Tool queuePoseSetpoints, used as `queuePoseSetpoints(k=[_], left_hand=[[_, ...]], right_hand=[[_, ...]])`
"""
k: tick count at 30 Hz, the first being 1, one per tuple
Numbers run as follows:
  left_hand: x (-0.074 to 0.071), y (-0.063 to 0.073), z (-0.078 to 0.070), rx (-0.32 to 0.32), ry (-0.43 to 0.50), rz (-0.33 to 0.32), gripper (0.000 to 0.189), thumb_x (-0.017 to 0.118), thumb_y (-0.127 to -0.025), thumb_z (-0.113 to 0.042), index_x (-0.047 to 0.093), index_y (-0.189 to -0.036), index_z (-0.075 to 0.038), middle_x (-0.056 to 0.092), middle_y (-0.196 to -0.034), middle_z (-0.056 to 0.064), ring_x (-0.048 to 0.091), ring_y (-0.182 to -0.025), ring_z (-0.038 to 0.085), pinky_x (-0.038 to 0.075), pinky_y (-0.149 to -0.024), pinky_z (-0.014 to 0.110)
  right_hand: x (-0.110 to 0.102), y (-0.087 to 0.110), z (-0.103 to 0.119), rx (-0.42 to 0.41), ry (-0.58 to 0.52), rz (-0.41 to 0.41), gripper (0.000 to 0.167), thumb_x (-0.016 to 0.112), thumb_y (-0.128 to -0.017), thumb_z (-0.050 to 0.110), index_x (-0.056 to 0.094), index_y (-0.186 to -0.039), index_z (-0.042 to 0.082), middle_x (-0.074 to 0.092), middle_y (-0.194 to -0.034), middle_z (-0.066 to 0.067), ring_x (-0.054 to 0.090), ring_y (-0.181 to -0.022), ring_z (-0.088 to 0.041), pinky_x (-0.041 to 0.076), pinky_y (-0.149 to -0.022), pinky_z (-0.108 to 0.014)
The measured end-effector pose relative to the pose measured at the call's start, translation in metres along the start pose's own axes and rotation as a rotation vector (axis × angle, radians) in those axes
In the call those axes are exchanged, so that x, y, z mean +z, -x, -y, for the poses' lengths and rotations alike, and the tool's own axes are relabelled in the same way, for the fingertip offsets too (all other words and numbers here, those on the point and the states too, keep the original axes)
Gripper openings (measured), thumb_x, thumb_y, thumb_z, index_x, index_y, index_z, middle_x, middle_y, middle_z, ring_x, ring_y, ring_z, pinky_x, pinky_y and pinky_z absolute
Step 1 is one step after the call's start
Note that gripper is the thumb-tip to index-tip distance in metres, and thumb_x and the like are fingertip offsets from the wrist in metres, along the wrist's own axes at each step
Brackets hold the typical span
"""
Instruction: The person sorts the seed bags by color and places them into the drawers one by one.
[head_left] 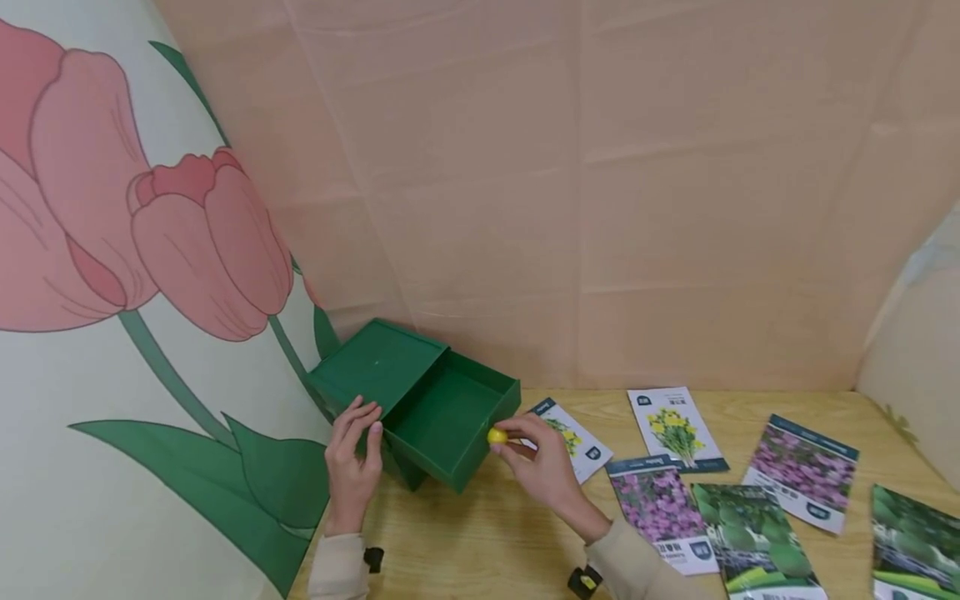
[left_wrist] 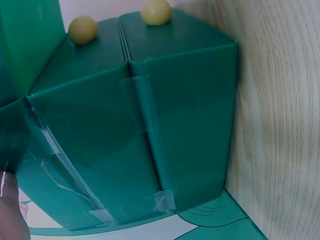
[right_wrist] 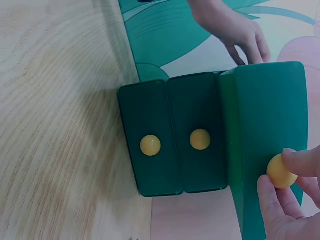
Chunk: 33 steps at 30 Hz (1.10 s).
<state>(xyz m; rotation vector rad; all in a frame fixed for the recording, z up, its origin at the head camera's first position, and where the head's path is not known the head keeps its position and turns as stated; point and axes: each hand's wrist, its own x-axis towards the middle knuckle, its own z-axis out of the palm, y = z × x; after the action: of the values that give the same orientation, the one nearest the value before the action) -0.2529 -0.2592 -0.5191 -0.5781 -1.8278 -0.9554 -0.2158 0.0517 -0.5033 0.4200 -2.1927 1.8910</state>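
A green drawer cabinet (head_left: 378, 362) stands at the table's left, against the wall. Its top drawer (head_left: 468, 385) is pulled well out, and no contents show inside. Thumb and fingertips of my right hand (head_left: 542, 462) pinch the round yellow knob (right_wrist: 280, 172) on that drawer's front. My left hand (head_left: 352, 467) touches the near side and top edge of the cabinet, its fingers extended and slightly bent. Below, two closed drawers with yellow knobs (right_wrist: 150, 145) show in both wrist views. Clear tape (left_wrist: 145, 102) runs along the cabinet's side.
Several seed packets with plant pictures lie on the wooden table to the right, among them a yellow-flower packet (head_left: 675, 429), a purple-flower packet (head_left: 660, 508) and a green packet (head_left: 757, 537). A tulip mural (head_left: 210, 242) covers the left wall; pinkish sheeting (head_left: 600, 208) hangs behind.
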Motion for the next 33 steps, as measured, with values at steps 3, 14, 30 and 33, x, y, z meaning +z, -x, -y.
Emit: queuePoseSetpoints(k=[3,14,30,33], left_hand=[[0.0,0.0,0.0,-0.003,-0.002,0.002,0.035,0.071,-0.088,0.018,0.078,-0.118,0.001,0.073,-0.122,0.023,0.06,-0.13,0.049,0.044,-0.123,0.028],[-0.001,0.0,0.0,-0.025,-0.012,0.004,0.028,0.071,-0.093,0.013,0.078,-0.118,0.001,0.072,-0.122,0.022,0.06,-0.131,0.047,0.044,-0.123,0.03],[0.0,0.001,0.0,-0.015,-0.016,-0.001,0.031,0.07,-0.092,0.015,0.078,-0.118,0.0,0.072,-0.121,0.022,0.06,-0.131,0.048,0.045,-0.122,0.03],[0.0,0.0,-0.001,-0.018,-0.013,-0.003,0.034,0.071,-0.089,0.018,0.078,-0.118,0.001,0.073,-0.121,0.023,0.06,-0.13,0.048,0.045,-0.122,0.03]], right_hand=[[-0.001,0.002,0.0,0.0,0.003,-0.005,0.03,0.081,-0.09,-0.006,0.078,-0.115,0.011,0.07,-0.111,-0.007,0.074,-0.11,-0.028,0.064,-0.091,-0.026],[-0.006,0.006,-0.006,-0.02,-0.027,0.004,0.029,0.081,-0.091,-0.004,0.077,-0.116,0.009,0.07,-0.114,-0.01,0.074,-0.112,-0.031,0.065,-0.092,-0.03],[-0.007,0.009,-0.011,0.025,-0.064,-0.004,0.031,0.08,-0.09,-0.009,0.076,-0.116,0.007,0.07,-0.116,-0.012,0.073,-0.113,-0.033,0.064,-0.093,-0.028],[-0.007,0.009,-0.011,0.006,-0.065,-0.006,0.032,0.08,-0.089,-0.011,0.075,-0.116,0.006,0.069,-0.116,-0.014,0.073,-0.113,-0.035,0.064,-0.093,-0.029]])
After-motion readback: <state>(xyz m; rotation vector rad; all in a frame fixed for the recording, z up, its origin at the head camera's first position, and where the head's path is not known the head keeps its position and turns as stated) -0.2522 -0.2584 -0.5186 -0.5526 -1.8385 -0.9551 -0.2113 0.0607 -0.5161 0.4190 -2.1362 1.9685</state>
